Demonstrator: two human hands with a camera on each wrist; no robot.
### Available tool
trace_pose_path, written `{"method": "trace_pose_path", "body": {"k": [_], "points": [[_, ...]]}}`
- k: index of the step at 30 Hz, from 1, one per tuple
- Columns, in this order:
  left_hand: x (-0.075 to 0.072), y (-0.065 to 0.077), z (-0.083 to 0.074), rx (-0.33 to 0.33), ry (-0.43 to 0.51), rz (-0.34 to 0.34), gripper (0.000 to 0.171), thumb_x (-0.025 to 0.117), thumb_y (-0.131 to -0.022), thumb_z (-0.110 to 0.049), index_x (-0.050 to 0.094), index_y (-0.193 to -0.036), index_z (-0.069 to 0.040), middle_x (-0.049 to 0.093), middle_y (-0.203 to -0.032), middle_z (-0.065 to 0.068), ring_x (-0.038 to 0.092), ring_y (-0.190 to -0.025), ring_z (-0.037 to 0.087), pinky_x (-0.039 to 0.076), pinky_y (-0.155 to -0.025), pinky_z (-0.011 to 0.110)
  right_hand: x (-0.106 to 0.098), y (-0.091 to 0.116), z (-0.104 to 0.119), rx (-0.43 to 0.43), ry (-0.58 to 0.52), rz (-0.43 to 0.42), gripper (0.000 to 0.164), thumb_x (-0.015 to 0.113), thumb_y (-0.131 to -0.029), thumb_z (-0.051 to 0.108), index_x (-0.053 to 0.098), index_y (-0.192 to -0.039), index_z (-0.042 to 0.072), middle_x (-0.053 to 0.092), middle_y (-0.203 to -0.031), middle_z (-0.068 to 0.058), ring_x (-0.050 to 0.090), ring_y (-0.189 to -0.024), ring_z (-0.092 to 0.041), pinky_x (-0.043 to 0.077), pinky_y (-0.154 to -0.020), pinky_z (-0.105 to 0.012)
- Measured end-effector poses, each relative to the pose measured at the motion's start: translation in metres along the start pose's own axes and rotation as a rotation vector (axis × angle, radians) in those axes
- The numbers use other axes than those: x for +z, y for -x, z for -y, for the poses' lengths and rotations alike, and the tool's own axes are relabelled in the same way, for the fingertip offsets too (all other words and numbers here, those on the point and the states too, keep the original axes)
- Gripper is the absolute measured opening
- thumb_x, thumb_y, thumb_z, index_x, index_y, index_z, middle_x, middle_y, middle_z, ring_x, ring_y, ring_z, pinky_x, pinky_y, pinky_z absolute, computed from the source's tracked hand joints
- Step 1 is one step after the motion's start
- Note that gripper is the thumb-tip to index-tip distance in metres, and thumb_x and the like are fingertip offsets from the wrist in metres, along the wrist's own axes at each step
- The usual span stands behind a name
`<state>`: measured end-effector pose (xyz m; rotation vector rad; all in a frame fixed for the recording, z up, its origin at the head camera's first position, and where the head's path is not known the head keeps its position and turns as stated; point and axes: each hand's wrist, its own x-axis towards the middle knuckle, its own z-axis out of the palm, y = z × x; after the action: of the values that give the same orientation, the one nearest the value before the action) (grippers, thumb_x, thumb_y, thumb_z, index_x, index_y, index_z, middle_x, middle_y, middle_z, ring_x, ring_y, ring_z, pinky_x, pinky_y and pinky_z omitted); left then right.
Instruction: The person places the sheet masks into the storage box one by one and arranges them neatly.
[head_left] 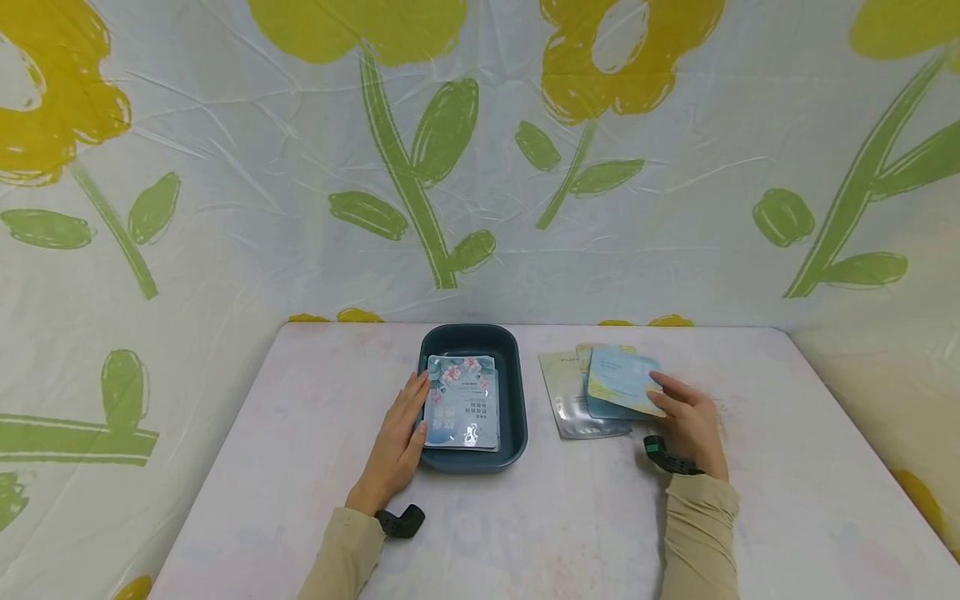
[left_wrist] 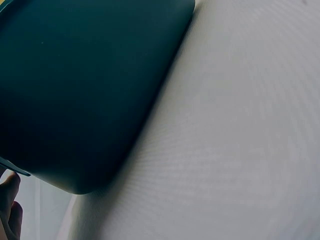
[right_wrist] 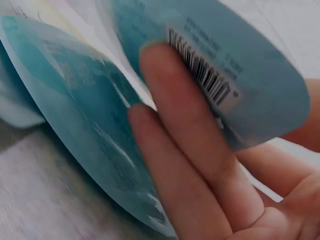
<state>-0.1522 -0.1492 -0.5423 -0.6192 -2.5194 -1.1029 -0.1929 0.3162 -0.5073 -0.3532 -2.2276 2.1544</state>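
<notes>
My left hand (head_left: 397,437) rests along the left side of a dark teal tray (head_left: 517,417), its fingers fairly straight and fingertips at the rim. Inside the tray lies a small stack of flat mask packets (head_left: 465,417), the top one blue with pink flowers. To the right, my right hand (head_left: 693,425) pinches the right edge of a light blue and yellow mask packet (head_left: 622,379). In the right wrist view, two fingers (right_wrist: 180,95) press against its barcode side. Under it lie a teal packet (right_wrist: 95,115) and a silvery green packet (head_left: 573,412), overlapping one another.
All of this stands on a pale, faintly patterned table (head_left: 570,525). Behind it hangs a white cloth (head_left: 675,250) printed with yellow flowers and green stems. A black wrist camera (head_left: 401,522) sits on the left wrist, another (head_left: 667,457) on the right.
</notes>
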Motion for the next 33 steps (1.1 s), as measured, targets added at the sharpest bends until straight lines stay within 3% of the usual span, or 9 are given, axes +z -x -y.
{"method": "trace_pose_path", "body": {"k": [5, 9, 16, 19, 22, 26, 29, 31, 33], "points": [[0.0, 0.0, 0.0, 0.008, -0.001, -0.005, 0.058, 0.044, -0.101, -0.015, 0.028, -0.157, -0.008, 0.019, -0.165, -0.001, 0.013, -0.152, 0.022, 0.018, -0.119, 0.054, 0.009, 0.002, -0.001, -0.101, -0.131, 0.072, 0.056, 0.067, -0.094, 0.008, 0.047, -0.144, -0.004, 0.065, -0.115, 0.009, 0.059, -0.084, -0.003, 0.051, -0.067, -0.016], [0.0, 0.0, 0.0, 0.021, 0.001, -0.011, 0.058, 0.043, -0.101, -0.014, 0.028, -0.157, -0.007, 0.02, -0.165, 0.0, 0.014, -0.152, 0.023, 0.017, -0.119, 0.054, 0.022, 0.002, -0.001, -0.178, -0.251, 0.124, 0.049, 0.062, -0.095, 0.0, 0.05, -0.142, -0.003, 0.058, -0.131, 0.001, 0.062, -0.089, -0.005, 0.053, -0.07, -0.016], [-0.001, 0.0, -0.001, 0.013, 0.002, -0.006, 0.058, 0.043, -0.101, -0.014, 0.027, -0.157, -0.008, 0.019, -0.165, -0.001, 0.013, -0.152, 0.023, 0.014, -0.121, 0.048, 0.044, 0.002, 0.002, -0.207, -0.256, 0.073, 0.051, 0.066, -0.093, 0.002, 0.051, -0.142, -0.002, 0.043, -0.15, -0.009, 0.059, -0.079, -0.004, 0.044, -0.054, -0.016], [-0.002, 0.0, -0.001, 0.016, -0.004, -0.01, 0.058, 0.044, -0.101, -0.013, 0.028, -0.157, -0.008, 0.02, -0.165, 0.001, 0.014, -0.151, 0.024, 0.015, -0.121, 0.048, 0.05, 0.003, 0.003, -0.223, -0.268, 0.097, 0.052, 0.064, -0.094, 0.001, 0.049, -0.143, -0.003, 0.035, -0.156, -0.015, 0.059, -0.086, -0.002, 0.047, -0.061, -0.015], [-0.001, 0.0, -0.001, 0.026, -0.011, -0.019, 0.058, 0.045, -0.1, -0.013, 0.029, -0.156, -0.006, 0.022, -0.164, 0.003, 0.016, -0.151, 0.026, 0.017, -0.12, 0.05, 0.054, 0.003, 0.001, -0.243, -0.301, 0.166, 0.053, 0.061, -0.095, -0.003, 0.045, -0.146, -0.004, 0.029, -0.159, -0.016, 0.051, -0.066, 0.0, 0.043, -0.057, -0.016], [-0.001, 0.0, 0.0, 0.038, -0.019, -0.03, 0.058, 0.046, -0.1, -0.012, 0.03, -0.155, -0.005, 0.023, -0.164, 0.005, 0.018, -0.15, 0.028, 0.017, -0.12, 0.05, 0.061, 0.002, -0.002, -0.278, -0.31, 0.281, 0.057, 0.058, -0.095, -0.007, 0.038, -0.149, -0.005, 0.023, -0.162, -0.016, 0.056, -0.095, -0.001, 0.049, -0.07, -0.015], [0.0, 0.0, 0.0, 0.038, -0.017, -0.028, 0.058, 0.045, -0.1, -0.012, 0.03, -0.155, -0.004, 0.023, -0.164, 0.005, 0.017, -0.151, 0.028, 0.017, -0.12, 0.051, 0.068, 0.001, -0.004, -0.304, -0.307, 0.329, 0.059, 0.058, -0.094, -0.008, 0.037, -0.149, -0.005, 0.025, -0.161, -0.015, 0.034, -0.138, -0.005, 0.051, -0.089, -0.019], [0.0, 0.0, 0.0, 0.036, -0.013, -0.026, 0.058, 0.045, -0.1, -0.012, 0.03, -0.155, -0.004, 0.023, -0.164, 0.004, 0.017, -0.151, 0.028, 0.017, -0.12, 0.051, 0.073, 0.0, -0.006, -0.316, -0.314, 0.352, 0.06, 0.058, -0.093, -0.01, 0.036, -0.149, -0.006, 0.024, -0.162, -0.016, 0.044, -0.132, -0.008, 0.052, -0.087, -0.02], [0.0, -0.001, -0.001, 0.035, -0.006, -0.023, 0.058, 0.045, -0.099, -0.012, 0.03, -0.155, -0.004, 0.023, -0.164, 0.004, 0.017, -0.151, 0.028, 0.017, -0.12, 0.051, 0.079, 0.0, -0.007, -0.333, -0.326, 0.387, 0.061, 0.056, -0.093, -0.012, 0.035, -0.15, -0.006, 0.021, -0.162, -0.017, 0.057, -0.116, -0.007, 0.053, -0.083, -0.02]]}}
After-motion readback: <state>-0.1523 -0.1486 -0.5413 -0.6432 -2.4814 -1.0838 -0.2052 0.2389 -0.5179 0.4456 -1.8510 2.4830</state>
